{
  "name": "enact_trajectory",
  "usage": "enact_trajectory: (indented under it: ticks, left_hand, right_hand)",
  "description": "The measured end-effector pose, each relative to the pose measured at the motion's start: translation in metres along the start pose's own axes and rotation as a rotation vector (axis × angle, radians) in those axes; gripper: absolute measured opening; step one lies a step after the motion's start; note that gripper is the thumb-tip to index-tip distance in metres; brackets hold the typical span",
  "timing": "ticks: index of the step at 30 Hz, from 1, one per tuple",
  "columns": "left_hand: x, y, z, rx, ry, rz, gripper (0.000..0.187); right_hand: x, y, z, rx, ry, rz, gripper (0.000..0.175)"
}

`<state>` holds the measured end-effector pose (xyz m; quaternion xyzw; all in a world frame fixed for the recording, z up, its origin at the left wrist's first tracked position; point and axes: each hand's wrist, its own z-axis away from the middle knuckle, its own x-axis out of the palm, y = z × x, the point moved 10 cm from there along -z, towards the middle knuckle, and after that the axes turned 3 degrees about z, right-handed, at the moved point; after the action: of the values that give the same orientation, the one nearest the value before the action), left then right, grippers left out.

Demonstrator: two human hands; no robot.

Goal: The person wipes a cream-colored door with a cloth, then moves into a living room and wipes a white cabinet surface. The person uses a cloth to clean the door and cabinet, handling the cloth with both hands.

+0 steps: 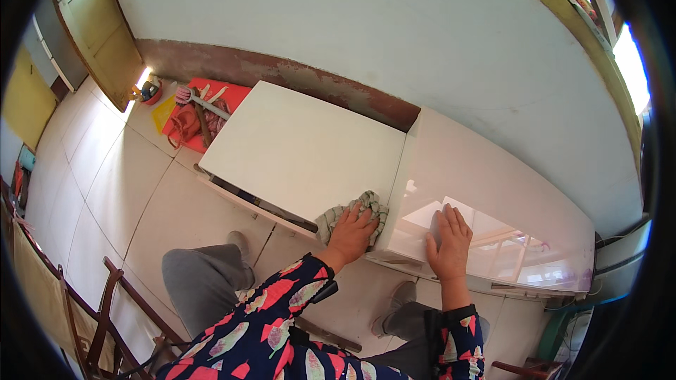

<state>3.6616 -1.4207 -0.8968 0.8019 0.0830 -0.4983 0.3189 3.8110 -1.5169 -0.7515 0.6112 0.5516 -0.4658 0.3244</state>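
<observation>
My left hand [351, 235] lies over a crumpled checked cloth [377, 203], pressing it on the front right corner of a low white cabinet top [311, 142]. The fingers are spread over the cloth, and its underside is hidden. My right hand [450, 245] rests flat with nothing in it, near the front edge of a taller glossy pinkish-white cabinet [491, 184]. That cabinet adjoins the low one on the right, and its top reflects a window. Below the low top, a drawer [259, 206] stands partly pulled out, with dark contents barely showing.
Left of the low cabinet, a red box or board [198, 142] carries a pink-headed brush [183, 95] and bags. Farther left are a small red basin [153, 96] and a yellow door [97, 37]. A wooden-framed folding chair [105, 306] stands at the lower left. A wall runs behind the cabinets.
</observation>
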Motion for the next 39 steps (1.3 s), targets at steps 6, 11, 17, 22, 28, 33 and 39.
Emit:
enact_trajectory:
  ticks: [6,11,17,22,28,33,39]
  left_hand:
    - [-0.023,-0.049,0.003,-0.076,0.052,-0.046,0.06]
    - [-0.056,-0.102,0.018,-0.183,0.08,-0.098,0.06]
    - [-0.098,-0.16,0.038,-0.259,0.177,-0.151,0.057]
    - [-0.133,-0.229,0.06,-0.423,0.165,-0.213,0.056]
    - [-0.179,-0.312,0.09,-0.619,0.205,-0.358,0.058]
    - [-0.206,-0.366,0.101,-0.838,0.201,-0.389,0.058]
    - [-0.191,-0.367,0.077,-0.951,0.183,-0.474,0.059]
  right_hand:
    - [-0.001,0.002,0.006,0.013,-0.034,-0.04,0.049]
    - [-0.001,0.0,0.005,0.016,-0.05,-0.032,0.048]
    - [-0.002,0.0,0.006,0.009,-0.064,-0.039,0.046]
    - [-0.002,-0.004,0.005,0.008,-0.076,-0.043,0.046]
    - [0.0,-0.004,0.003,0.004,-0.081,-0.031,0.047]
    - [-0.001,-0.006,0.001,-0.004,-0.079,0.003,0.048]
    - [-0.005,-0.01,0.002,0.025,-0.077,0.02,0.048]
